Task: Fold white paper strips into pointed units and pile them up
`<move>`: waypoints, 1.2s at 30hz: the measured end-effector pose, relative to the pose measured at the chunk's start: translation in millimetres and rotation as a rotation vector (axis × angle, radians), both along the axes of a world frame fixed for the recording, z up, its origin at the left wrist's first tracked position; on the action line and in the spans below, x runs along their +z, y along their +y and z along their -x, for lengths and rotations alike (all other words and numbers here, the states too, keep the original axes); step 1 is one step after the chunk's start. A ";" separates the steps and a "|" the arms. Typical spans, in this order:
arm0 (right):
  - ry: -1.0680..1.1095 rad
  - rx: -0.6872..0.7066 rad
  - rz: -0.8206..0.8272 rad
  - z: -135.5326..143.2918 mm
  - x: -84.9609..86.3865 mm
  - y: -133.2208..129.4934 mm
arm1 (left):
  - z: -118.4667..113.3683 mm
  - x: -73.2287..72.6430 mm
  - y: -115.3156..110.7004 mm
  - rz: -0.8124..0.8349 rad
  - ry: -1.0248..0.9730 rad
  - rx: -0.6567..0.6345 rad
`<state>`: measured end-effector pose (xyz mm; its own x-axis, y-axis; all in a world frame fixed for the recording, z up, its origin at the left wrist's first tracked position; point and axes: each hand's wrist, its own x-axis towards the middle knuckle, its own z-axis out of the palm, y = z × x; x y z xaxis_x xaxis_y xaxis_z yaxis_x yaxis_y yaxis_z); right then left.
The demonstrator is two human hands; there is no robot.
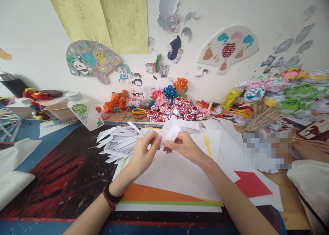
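Observation:
Between my two hands is a small piece of white paper [168,130], with a folded flap standing out on its right side. My left hand [149,147] pinches its left edge between thumb and fingers. On the other side, my right hand [181,144] grips the lower right part, fingertips tucked behind it. Beneath them lies a stack of large paper sheets [169,180], white on top, with orange, yellow and green edges showing. A loose heap of narrow white paper strips [118,142] spreads just left of the stack, behind my left wrist.
A white bottle [84,113] stands at the back left beside a paper bowl [60,109]. Red-and-white paper flowers [177,109] are piled at the back. A red paper piece [253,184] lies right, near stick-stemmed flowers [293,94]. Another person's arm [311,149] shows at the right edge.

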<state>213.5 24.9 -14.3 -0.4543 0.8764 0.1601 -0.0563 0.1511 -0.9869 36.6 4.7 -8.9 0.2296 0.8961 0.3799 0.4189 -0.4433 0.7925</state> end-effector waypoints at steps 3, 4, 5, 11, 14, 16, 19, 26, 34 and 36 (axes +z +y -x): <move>0.007 -0.007 0.031 -7.9 -1.0 8.3 | 9.0 0.7 8.2 -0.018 0.105 -0.023; 0.026 -0.049 0.027 -11.0 -1.8 11.3 | 12.4 0.2 11.4 -0.008 0.147 -0.053; 0.035 -0.086 0.025 -14.0 -3.0 14.3 | 15.7 -0.9 14.6 0.008 0.187 -0.077; -0.027 -0.252 0.065 -20.0 -15.2 25.4 | 25.5 -12.4 27.8 0.075 0.304 -0.102; -0.029 -0.299 0.113 -17.4 -20.3 26.4 | 26.7 -16.3 30.5 0.068 0.282 -0.082; -0.045 -0.303 0.131 -16.9 -23.9 27.4 | 28.1 -18.2 32.3 0.050 0.309 -0.079; -0.189 -0.271 0.072 -19.6 -30.8 30.6 | 30.5 -22.1 35.4 0.010 0.397 -0.068; -0.648 -0.251 -0.274 -23.8 -43.3 34.6 | 26.5 -33.6 38.0 -0.085 0.578 -0.019; -0.755 -0.197 -0.474 -20.4 -40.6 32.0 | 23.9 -39.5 37.6 -0.150 0.611 0.014; -0.766 -0.178 -0.501 -20.1 -40.1 31.3 | 24.0 -39.8 36.7 -0.176 0.629 0.009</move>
